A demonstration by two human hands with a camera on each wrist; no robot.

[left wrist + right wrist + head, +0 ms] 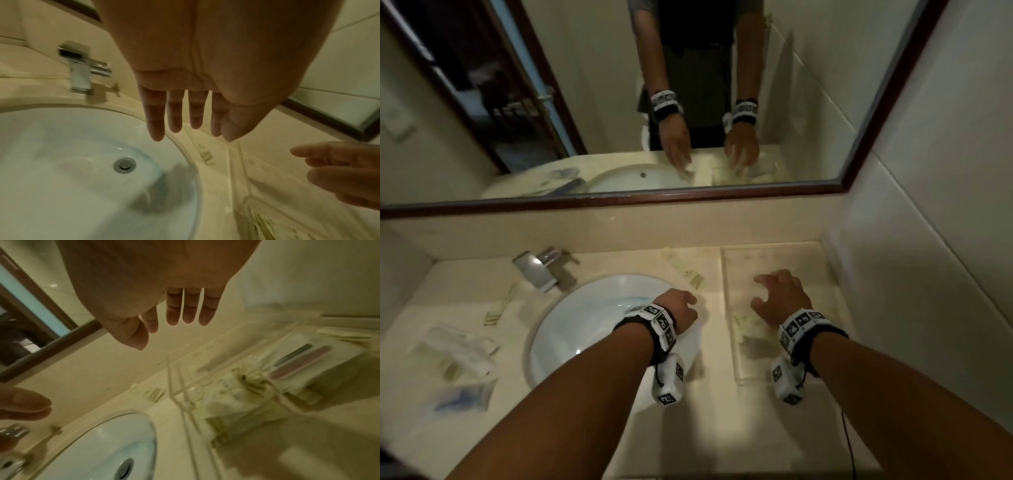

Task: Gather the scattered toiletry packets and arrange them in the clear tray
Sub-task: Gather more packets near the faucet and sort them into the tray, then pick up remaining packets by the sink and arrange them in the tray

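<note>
The clear tray [732, 270] lies on the counter right of the basin, and its wall [174, 386] shows in the right wrist view. Inside it lie a crumpled pale packet [230, 395] and a packet with two slim sticks [300, 363]. My right hand [780, 298] hovers over the tray, fingers spread, holding nothing. My left hand [681, 308] hangs over the basin's right rim with straight fingers [174, 113], empty. A long pale packet [685, 270] lies between basin and tray. More packets [455, 346] lie at the left of the counter.
A white round basin [571, 329] with a drain [124, 163] fills the counter's middle. The chrome tap [541, 267] stands behind it. A blue-printed sachet [462, 394] and a thin packet [500, 305] lie left. A framed mirror [688, 198] and a tiled wall [928, 240] close in the back and right.
</note>
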